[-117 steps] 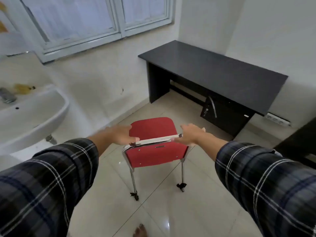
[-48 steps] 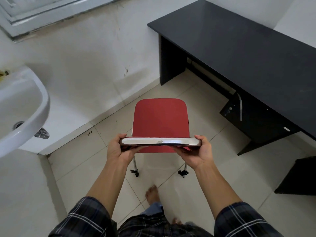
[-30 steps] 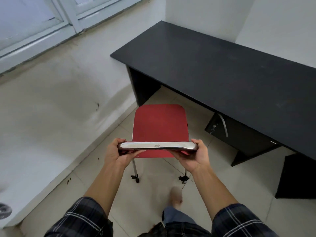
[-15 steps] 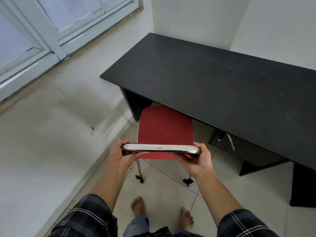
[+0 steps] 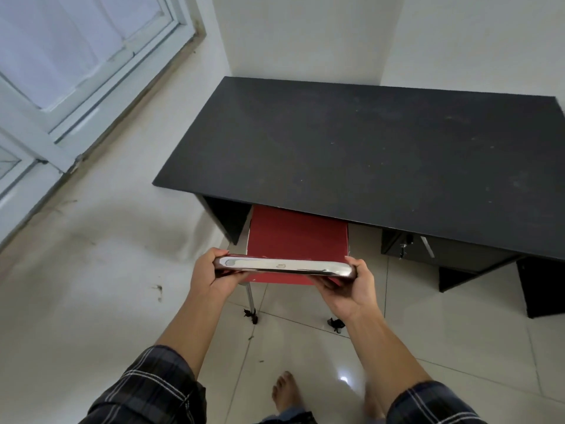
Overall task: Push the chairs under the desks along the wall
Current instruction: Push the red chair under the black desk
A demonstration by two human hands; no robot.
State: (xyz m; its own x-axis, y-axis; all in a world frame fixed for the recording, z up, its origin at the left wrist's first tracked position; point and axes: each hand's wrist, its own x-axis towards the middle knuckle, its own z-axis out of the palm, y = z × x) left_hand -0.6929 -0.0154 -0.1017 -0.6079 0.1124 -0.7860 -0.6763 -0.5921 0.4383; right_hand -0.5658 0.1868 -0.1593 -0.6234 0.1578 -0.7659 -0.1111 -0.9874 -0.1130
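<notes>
Now the chair [image 5: 298, 237] is sliding under the desk [image 5: 367, 154]: half a second ago its whole red seat was showing clear of the desk's front edge, whereas at present the far part of the seat is passing beneath that edge, close beside the left side panel [image 5: 227, 218]. Both hands are gripping the chrome top of the backrest [image 5: 284, 266]; the left hand [image 5: 211, 278] is wrapping its left end and the right hand [image 5: 351, 289] is closing around its right end, fingers curled underneath. Two rear legs are standing on the floor tiles [image 5: 443, 332], well out from the desk. Judging by the seat showing, the chair is roughly partway in, so further pushing is needed. A drawer unit [image 5: 428, 249] is sitting under the desk's right part, apart from the chair.
</notes>
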